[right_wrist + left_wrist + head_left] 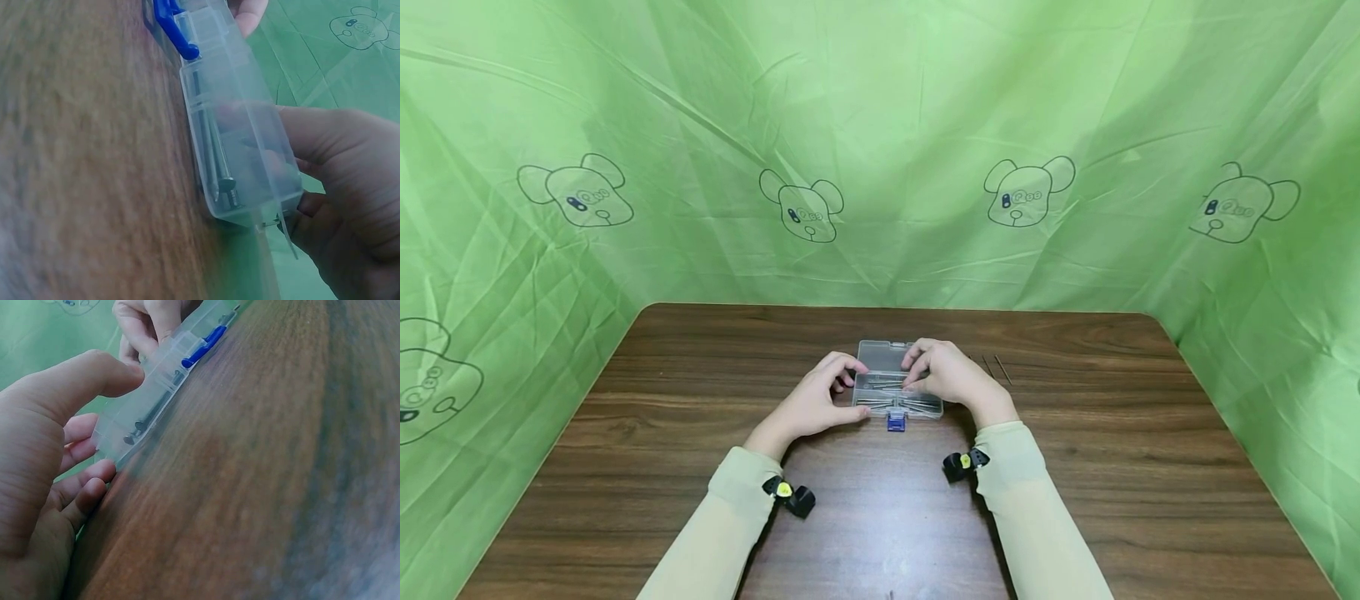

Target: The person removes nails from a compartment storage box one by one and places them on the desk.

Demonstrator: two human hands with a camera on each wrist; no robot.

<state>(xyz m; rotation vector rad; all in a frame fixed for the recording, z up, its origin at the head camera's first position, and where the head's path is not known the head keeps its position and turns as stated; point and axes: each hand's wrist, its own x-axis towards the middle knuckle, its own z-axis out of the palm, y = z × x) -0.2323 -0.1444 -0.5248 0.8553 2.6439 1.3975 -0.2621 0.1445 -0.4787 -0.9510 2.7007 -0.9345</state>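
Note:
A clear plastic case (917,406) lies on the table with its lid (880,357) folded back and a blue latch (896,422) at the front. Metal nails (872,403) lie lengthwise in its compartments. My left hand (811,402) grips the case's left end, thumb at the front and fingers behind. My right hand (951,377) reaches over the back right part, its bent fingers and thumb dipping into the case. Whether those fingertips pinch a nail is hidden. In the right wrist view, thick nails (219,162) show through the clear front wall.
A few loose nails (1003,369) lie on the brown wooden table (1112,433), right of my right hand. Green cloth (910,250) printed with cartoon heads hangs behind the table and along its sides. Both forearms carry black wrist devices (801,502).

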